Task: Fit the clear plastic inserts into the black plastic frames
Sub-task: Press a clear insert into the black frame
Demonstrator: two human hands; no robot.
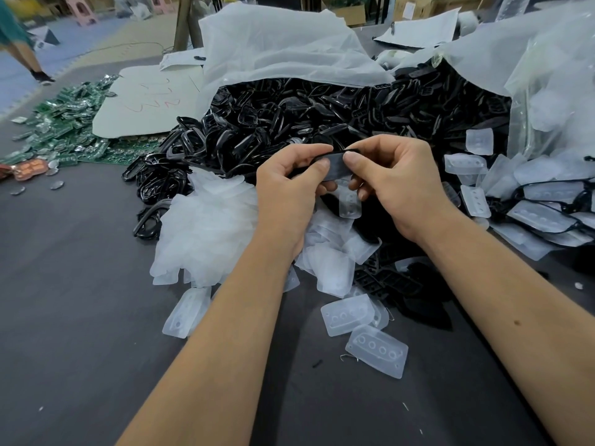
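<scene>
At far left green circuit boards [69, 123] lie scattered on the dark table [80, 300]; nearer, a heap of clear inserts [206, 233] sits below the pile of black frames [289, 114]; the left hand [286, 188] pinches one end of a black frame [335, 165] with an insert in it, thumb on top; the right hand [396, 185] pinches the other end; the frame's long axis runs left-right between both thumbs, equally near; finished pieces [544, 207] lie at right.

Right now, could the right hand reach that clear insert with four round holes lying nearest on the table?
Probably not yet: the right hand and left hand both pinch a black frame. The insert lies uncovered on the grey table, so once freed, the way looks open.
</scene>
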